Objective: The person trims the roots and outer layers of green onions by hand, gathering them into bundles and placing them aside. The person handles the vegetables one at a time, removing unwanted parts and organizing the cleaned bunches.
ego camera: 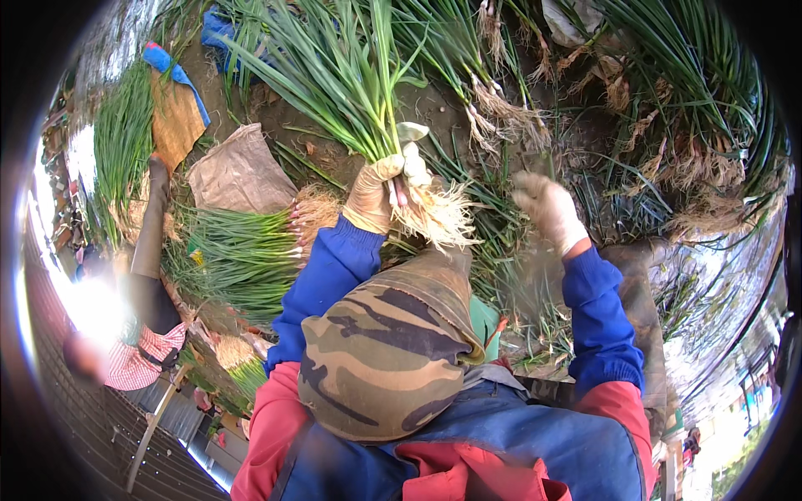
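My left hand (374, 193), in a pale glove, is closed round a bunch of green onions (382, 106) just above the bulbs. The green leaves point away from me, and the bulbs and pale roots (432, 213) hang out to the right of my fist. Right of the roots, apart from them, is my right hand (544, 203), also gloved. Its fingers are curled and somewhat blurred, so whether it holds anything is unclear. Below my left hand stands my knee in camouflage cloth (388, 363).
Stacked green onions (250, 250) lie at left beside a brownish sack (241, 172). More rooted onions (702, 150) lie at upper right. Loose leaves (501, 250) cover the ground between my legs. Another person in a checked shirt (144, 357) is at far left, an arm or leg stretched towards more onions.
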A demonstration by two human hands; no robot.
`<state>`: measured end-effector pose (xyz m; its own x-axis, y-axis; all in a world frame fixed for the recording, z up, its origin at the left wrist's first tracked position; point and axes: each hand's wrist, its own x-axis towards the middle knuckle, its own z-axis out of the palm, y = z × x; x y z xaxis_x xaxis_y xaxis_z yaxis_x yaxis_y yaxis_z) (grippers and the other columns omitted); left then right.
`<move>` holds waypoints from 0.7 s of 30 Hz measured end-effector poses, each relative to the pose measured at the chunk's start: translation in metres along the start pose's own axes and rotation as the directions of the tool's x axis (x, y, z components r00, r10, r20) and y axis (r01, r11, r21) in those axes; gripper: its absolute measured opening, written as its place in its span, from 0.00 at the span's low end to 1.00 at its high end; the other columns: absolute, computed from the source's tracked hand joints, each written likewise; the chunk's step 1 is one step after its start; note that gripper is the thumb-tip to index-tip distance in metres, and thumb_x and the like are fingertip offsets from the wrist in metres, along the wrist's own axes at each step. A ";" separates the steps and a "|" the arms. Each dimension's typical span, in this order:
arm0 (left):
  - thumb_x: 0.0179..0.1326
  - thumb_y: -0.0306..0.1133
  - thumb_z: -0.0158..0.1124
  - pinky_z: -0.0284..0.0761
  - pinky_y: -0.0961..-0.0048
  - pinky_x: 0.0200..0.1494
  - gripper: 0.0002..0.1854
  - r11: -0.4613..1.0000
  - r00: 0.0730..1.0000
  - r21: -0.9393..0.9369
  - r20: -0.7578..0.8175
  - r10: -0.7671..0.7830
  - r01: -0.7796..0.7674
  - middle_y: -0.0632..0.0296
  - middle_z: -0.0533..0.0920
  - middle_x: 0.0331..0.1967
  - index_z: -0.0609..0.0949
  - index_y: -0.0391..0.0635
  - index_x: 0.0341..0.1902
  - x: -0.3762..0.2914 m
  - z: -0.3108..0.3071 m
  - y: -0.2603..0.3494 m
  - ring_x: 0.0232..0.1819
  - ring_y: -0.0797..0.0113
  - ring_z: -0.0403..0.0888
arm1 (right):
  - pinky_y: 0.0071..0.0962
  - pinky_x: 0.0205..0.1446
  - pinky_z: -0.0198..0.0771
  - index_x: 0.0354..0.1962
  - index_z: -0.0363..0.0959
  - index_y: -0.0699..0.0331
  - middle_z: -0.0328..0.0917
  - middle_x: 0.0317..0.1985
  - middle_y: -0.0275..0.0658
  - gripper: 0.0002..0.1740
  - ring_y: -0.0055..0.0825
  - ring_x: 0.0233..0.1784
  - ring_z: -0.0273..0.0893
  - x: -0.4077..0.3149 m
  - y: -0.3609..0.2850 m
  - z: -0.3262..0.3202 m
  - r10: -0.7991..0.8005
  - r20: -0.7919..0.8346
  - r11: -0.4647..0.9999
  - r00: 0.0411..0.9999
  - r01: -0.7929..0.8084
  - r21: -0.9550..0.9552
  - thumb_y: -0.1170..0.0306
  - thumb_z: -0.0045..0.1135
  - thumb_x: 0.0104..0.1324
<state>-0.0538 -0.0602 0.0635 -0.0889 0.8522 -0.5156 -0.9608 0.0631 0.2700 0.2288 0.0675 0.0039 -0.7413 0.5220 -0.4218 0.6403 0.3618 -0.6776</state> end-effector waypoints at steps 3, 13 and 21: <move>0.56 0.26 0.68 0.68 0.74 0.38 0.22 0.990 0.994 -0.091 0.004 -0.105 0.105 0.69 0.70 0.26 0.73 0.40 0.53 0.001 -0.019 -0.019 0.29 0.75 0.70 | 0.33 0.40 0.76 0.50 0.77 0.62 0.83 0.35 0.47 0.16 0.38 0.36 0.84 0.064 -0.052 -0.011 0.136 -0.129 0.840 0.982 -0.045 0.541 0.65 0.53 0.69; 0.64 0.30 0.62 0.79 0.75 0.32 0.16 0.965 0.958 0.258 -0.263 0.110 -0.040 0.62 0.80 0.28 0.76 0.37 0.53 0.017 -0.046 -0.020 0.31 0.69 0.80 | 0.43 0.33 0.74 0.31 0.74 0.59 0.79 0.24 0.45 0.11 0.45 0.28 0.80 0.109 -0.062 0.017 0.081 -0.458 0.996 0.885 -0.082 0.016 0.61 0.56 0.66; 0.62 0.26 0.66 0.81 0.76 0.28 0.11 0.975 0.921 0.221 -0.383 0.074 0.014 0.60 0.85 0.33 0.82 0.39 0.47 0.037 -0.020 -0.039 0.30 0.70 0.83 | 0.37 0.39 0.75 0.44 0.75 0.58 0.80 0.34 0.40 0.16 0.40 0.35 0.79 0.042 -0.101 0.021 -0.517 -0.371 0.856 0.771 0.465 -0.226 0.70 0.64 0.57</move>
<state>-0.0248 -0.0420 0.0176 -0.2532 0.5908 -0.7661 -0.8803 0.1877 0.4358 0.1289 0.0364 0.0423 -0.8282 0.5022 0.2488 0.2489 0.7273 -0.6396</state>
